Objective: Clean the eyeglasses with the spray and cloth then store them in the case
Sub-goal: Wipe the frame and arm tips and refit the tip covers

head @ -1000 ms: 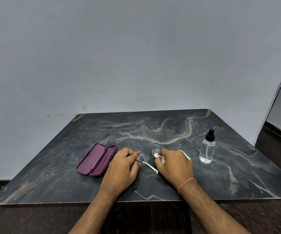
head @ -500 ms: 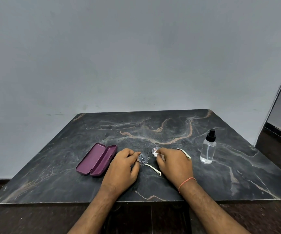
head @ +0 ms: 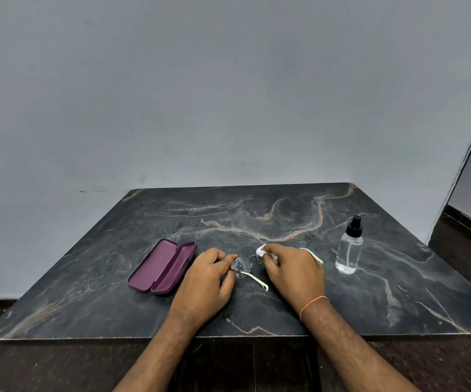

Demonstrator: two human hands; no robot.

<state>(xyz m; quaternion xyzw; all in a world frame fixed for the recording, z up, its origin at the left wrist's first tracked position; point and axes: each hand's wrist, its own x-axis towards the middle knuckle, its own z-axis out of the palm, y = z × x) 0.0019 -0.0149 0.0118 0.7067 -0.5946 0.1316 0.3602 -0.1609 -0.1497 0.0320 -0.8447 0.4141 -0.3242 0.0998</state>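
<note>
The eyeglasses point(head: 242, 265) with white temple arms lie low over the dark marble table point(head: 257, 216), between my hands. My left hand point(head: 206, 275) pinches the left lens rim at its outer edge. My right hand point(head: 293, 273) holds a small white cloth point(head: 261, 251) pinched against the right lens, which it mostly hides. One white temple tip sticks out past the right hand. The open maroon case point(head: 162, 265) lies left of my left hand. The clear spray bottle point(head: 349, 250) with a black cap stands upright to the right.
A plain grey wall rises behind the table. The table's front edge runs just below my wrists, with dark floor beneath. A doorway edge and dark skirting show at the far right.
The white cloth in my right hand has shifted slightly up and left over the right lens. The left hand keeps its pinch on the frame; case and bottle have not moved.
</note>
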